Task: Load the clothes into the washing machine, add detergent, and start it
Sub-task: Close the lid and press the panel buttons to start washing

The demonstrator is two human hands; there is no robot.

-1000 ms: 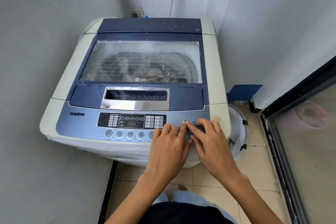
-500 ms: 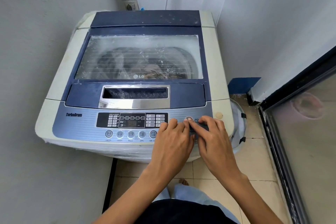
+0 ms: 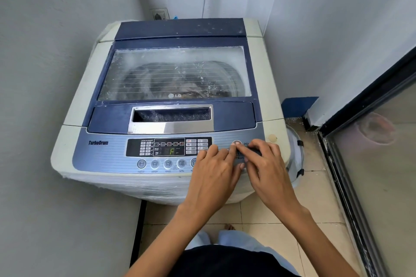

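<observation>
While left hand (image 3: pixel 213 172), right hand (image 3: pixel 269 170) rest empty, fingers (image 3: pixel 211 150) extended, on panel (image 3: pixel 108 156), bucket (image 3: pixel 295 153) beside washer (image 3: pixel 180 29).

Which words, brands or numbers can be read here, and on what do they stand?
"LG": clear glass lid
"TurboDrum": blue control panel
"F": dark digital display
"WATER", "WASH", "RINSE", "SPIN": below round grey buttons
"PO", "PAUS": panel, partly covered
Small display labels: unreadable

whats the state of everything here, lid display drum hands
lid: shut
display: lit, shows an F-like character
drum: loaded, clothes seen through the glass
left grip: fingers resting on the panel
right grip: fingers touching the panel by the power button
</observation>
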